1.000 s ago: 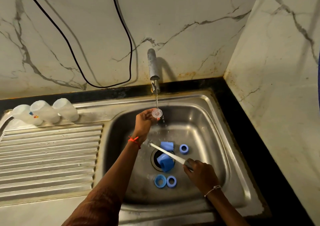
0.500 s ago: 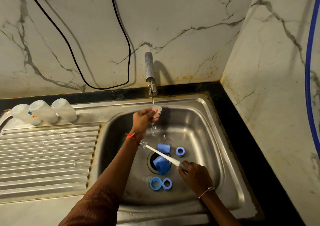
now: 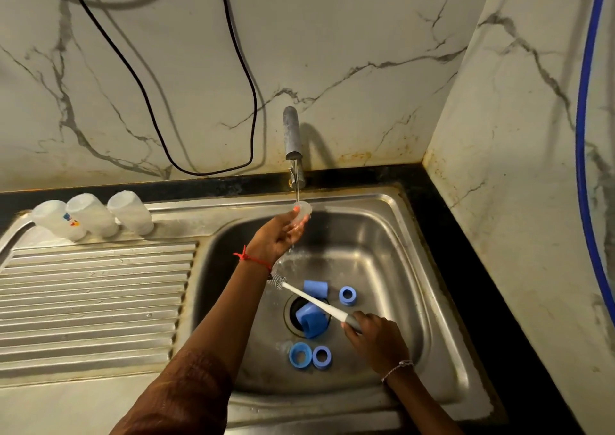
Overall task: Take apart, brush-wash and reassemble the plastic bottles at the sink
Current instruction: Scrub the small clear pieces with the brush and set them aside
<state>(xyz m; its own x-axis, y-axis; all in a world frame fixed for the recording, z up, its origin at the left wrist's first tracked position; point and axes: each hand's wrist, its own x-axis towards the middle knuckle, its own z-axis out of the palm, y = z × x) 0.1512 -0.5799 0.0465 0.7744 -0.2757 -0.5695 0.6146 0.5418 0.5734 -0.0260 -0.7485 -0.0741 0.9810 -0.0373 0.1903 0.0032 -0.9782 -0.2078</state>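
I hold the small, dome-shaped clear plastic part (image 3: 302,208) pinched in the fingertips of my left hand (image 3: 278,239). It sits directly under the thin stream from the grey metal tap (image 3: 291,135), above the back of the stainless-steel sink basin (image 3: 392,268). My right hand (image 3: 376,341) is curled round the grey grip of the white-handled bottle brush (image 3: 316,302). The brush's wire bristle head points toward my left wrist, clear of the part.

Status, as I judge it:
- Disassembly looks complete. Three frosted, translucent bottle bodies (image 3: 91,214) lie on their sides in a row at the back of the ribbed steel drainboard (image 3: 100,301), with no tops fitted.
- Rinsing of the clear part is the step in hand.
- On the basin floor lie two cylindrical blue caps (image 3: 315,289), one over the drain opening, and three blue rings (image 3: 321,357). I cannot tell which have been brushed.
- Reassembly is not yet begun.

Materials: the steel is smooth and wet. The blue plastic looks rigid and glossy, and one bottle carries a coloured print.
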